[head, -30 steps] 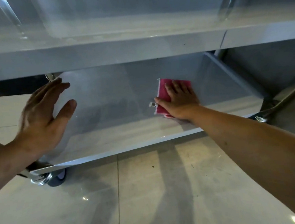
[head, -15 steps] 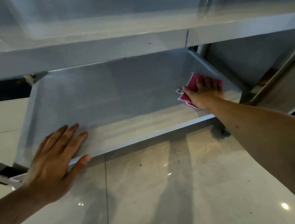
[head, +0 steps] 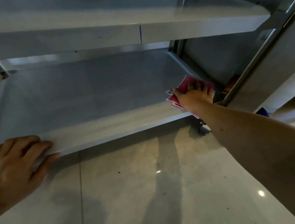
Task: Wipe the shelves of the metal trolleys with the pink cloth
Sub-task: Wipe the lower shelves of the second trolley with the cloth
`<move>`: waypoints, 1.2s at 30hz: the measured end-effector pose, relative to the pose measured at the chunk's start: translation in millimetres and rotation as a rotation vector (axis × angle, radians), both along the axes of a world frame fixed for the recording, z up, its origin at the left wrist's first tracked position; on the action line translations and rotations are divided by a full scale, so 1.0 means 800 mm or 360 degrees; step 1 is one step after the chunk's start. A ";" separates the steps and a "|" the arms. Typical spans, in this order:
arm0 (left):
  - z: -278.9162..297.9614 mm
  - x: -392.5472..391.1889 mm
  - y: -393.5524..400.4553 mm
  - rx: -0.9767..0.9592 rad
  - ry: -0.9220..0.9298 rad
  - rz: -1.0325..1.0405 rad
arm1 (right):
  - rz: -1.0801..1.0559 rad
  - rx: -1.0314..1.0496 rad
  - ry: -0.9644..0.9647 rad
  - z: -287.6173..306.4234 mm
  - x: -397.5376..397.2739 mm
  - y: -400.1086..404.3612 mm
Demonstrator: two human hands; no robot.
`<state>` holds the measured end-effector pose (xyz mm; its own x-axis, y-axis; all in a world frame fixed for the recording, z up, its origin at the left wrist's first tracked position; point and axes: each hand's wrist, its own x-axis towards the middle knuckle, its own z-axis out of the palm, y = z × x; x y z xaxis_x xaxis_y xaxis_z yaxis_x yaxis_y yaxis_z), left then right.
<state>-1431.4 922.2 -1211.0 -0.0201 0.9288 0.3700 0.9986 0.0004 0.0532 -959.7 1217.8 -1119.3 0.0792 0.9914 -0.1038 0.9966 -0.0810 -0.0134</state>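
Note:
The metal trolley's bottom shelf (head: 92,98) is a shallow grey tray with raised sides, low over the floor. My right hand (head: 195,95) presses the folded pink cloth (head: 183,85) flat against the shelf's near right corner, fingers spread over it. A small white tag sticks out at the cloth's left edge. My left hand (head: 17,160) grips the shelf's front lip at the near left corner, fingers over the rim and thumb under it. The upper shelf (head: 100,35) runs across the top of the view.
A second metal trolley (head: 272,61) stands close on the right, its slanted post next to my right hand. A caster wheel (head: 202,126) sits under the shelf's right corner. Glossy tiled floor (head: 150,192) fills the foreground. Something blue (head: 262,111) lies by the right trolley.
My right hand has slid the cloth from the shelf's middle to its right corner. My left hand dropped from the air and took hold of the front lip at the left.

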 end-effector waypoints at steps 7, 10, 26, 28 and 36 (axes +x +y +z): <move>0.008 -0.001 0.012 -0.0075 0.0026 0.0110 | -0.0082 0.0027 0.0078 -0.002 0.004 0.009; 0.022 0.014 0.017 0.0120 -0.0065 0.0089 | -0.0062 -0.0006 0.0053 0.000 0.001 0.008; 0.075 0.071 0.006 0.0494 -0.0135 -0.0068 | 0.0788 -0.0115 0.0028 0.005 -0.188 -0.069; 0.075 0.071 0.004 0.0484 -0.0154 -0.0051 | 0.0878 -0.0121 0.0057 0.005 -0.223 -0.085; 0.074 0.072 -0.001 0.0413 -0.0179 -0.0010 | 0.1068 -0.0182 0.0102 0.004 -0.311 -0.131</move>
<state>-1373.5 921.7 -1152.1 -0.0690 0.8033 0.5915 0.9863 -0.0342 0.1615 -1208.3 1113.3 -1115.7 -0.5587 0.8061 -0.1950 0.8290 0.5499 -0.1020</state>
